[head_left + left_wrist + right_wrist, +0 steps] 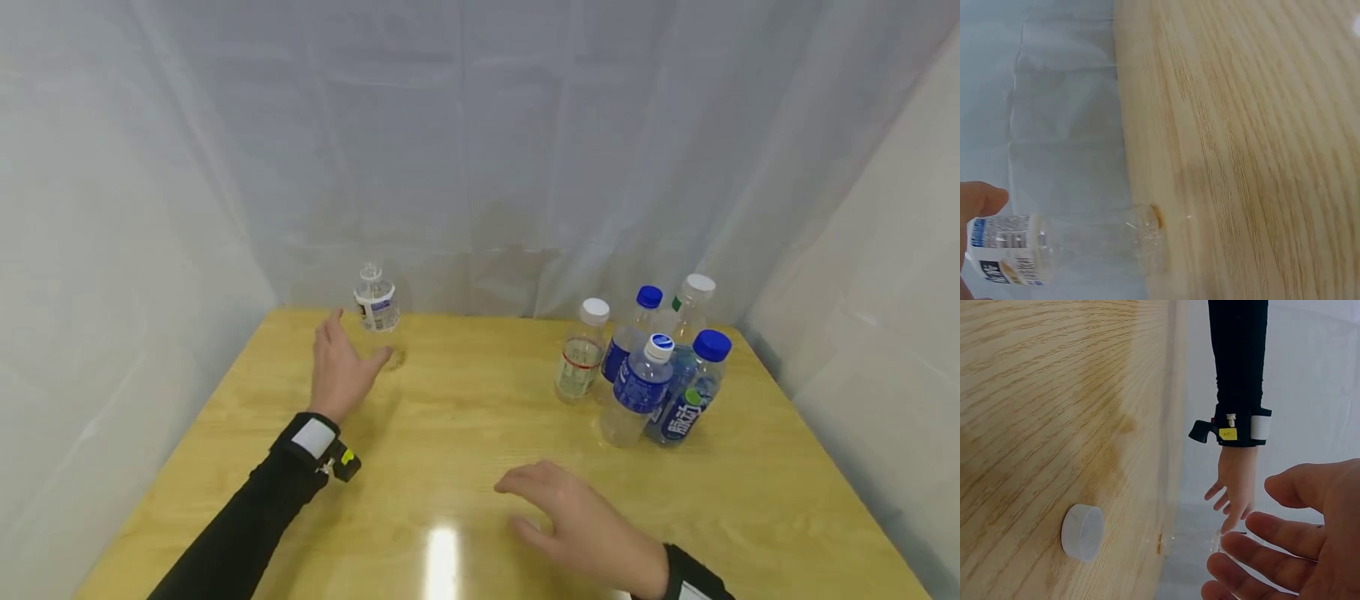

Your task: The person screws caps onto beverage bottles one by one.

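Note:
A clear plastic bottle (377, 305) with a white-and-blue label and no visible cap stands upright near the table's back left. Just short of it, my left hand (341, 371) reaches out with thumb and fingers spread apart, gripping nothing. The left wrist view shows that bottle (1094, 247) between thumb and fingers, only partly in frame. My right hand (573, 521) hovers over the front of the table, its fingers loosely extended and holding nothing. In the right wrist view a white bottle cap (1082, 532) lies on the table near the right hand (1297, 550).
On the right stand several bottles close together: a white-capped one (579, 354), blue-labelled ones such as the front bottle (637, 392), and a blue-capped one (686, 400). The wooden table (450, 417) meets grey sheeting (465, 167) at the back and sides.

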Demonstrator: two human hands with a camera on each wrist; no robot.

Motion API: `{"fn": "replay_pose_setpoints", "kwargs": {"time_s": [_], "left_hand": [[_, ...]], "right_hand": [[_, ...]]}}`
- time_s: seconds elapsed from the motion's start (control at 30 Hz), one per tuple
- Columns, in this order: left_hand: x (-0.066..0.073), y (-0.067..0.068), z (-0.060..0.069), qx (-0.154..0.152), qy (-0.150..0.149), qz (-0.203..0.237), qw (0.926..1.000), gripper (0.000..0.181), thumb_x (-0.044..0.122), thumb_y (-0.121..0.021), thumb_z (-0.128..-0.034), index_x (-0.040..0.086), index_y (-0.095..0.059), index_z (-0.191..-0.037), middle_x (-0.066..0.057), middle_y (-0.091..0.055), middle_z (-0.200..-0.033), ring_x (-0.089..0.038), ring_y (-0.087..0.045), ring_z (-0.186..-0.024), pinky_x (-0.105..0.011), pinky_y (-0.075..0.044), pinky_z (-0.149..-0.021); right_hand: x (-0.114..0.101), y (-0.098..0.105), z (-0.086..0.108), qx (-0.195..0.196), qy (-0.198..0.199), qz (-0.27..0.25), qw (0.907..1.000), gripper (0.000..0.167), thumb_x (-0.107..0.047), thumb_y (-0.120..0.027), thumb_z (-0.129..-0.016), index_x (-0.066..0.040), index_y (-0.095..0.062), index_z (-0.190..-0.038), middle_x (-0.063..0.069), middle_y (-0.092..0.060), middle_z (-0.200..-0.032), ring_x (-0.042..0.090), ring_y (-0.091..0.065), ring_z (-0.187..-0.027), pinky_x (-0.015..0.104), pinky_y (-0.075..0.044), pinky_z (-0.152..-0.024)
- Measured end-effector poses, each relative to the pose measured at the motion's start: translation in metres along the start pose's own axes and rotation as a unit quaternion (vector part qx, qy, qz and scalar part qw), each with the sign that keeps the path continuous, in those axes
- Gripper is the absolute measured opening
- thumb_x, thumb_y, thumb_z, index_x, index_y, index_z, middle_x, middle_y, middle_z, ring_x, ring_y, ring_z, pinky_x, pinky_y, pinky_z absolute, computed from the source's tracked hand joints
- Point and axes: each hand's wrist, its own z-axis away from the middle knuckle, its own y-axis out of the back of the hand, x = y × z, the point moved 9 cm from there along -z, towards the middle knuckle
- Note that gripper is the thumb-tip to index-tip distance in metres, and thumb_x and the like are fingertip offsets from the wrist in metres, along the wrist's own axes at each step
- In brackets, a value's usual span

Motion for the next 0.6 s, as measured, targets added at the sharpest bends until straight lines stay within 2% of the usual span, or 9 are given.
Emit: {"fn": "replay_pose_setpoints", "kwargs": {"time_s": [0.13,0.27,0.43,0.6], "left_hand": [[-0.012,-0.013,-0.015,-0.020,0.033,0.031,0.9988,0.108,0.042,-0.076,-0.0859,0.003,-0.007,-0.159,-0.030,-0.020,-0.159,-0.048,-0.028,-0.145,-0.061,-0.028,-0.118],[-0.023,-0.024,-0.027,-0.029,0.055,0.050,0.9968,0.111,0.040,-0.078,-0.0851,0.003,-0.005,-0.160,-0.031,-0.019,-0.161,-0.048,-0.026,-0.146,-0.060,-0.026,-0.120],[-0.028,-0.037,-0.042,-0.031,0.066,0.077,0.9944,0.110,0.034,-0.080,-0.0843,0.004,-0.005,-0.160,-0.030,-0.023,-0.160,-0.047,-0.030,-0.145,-0.058,-0.028,-0.120],[-0.028,-0.047,-0.047,-0.054,0.091,0.105,0.9888,0.112,0.030,-0.079,-0.0855,0.008,0.001,-0.160,-0.028,-0.029,-0.159,-0.045,-0.036,-0.143,-0.057,-0.031,-0.119]], "right_hand": [[0.004,-0.004,0.003,-0.029,-0.017,0.002,0.9994,0.032,-0.029,-0.062,-0.100,-0.023,-0.063,-0.132,-0.008,-0.063,-0.131,0.014,-0.058,-0.122,0.040,-0.052,-0.101],[0.004,-0.007,0.006,-0.031,-0.016,0.002,0.9994,0.034,-0.031,-0.062,-0.100,-0.022,-0.062,-0.134,-0.008,-0.061,-0.133,0.015,-0.057,-0.124,0.041,-0.051,-0.103],[0.005,-0.006,0.008,-0.019,-0.007,0.014,0.9997,0.035,-0.031,-0.062,-0.101,-0.021,-0.062,-0.134,-0.008,-0.061,-0.133,0.014,-0.057,-0.124,0.040,-0.051,-0.103],[0.006,-0.006,0.008,-0.016,-0.004,0.024,0.9996,0.036,-0.032,-0.061,-0.100,-0.020,-0.061,-0.134,-0.008,-0.062,-0.133,0.014,-0.057,-0.123,0.040,-0.051,-0.103]]}}
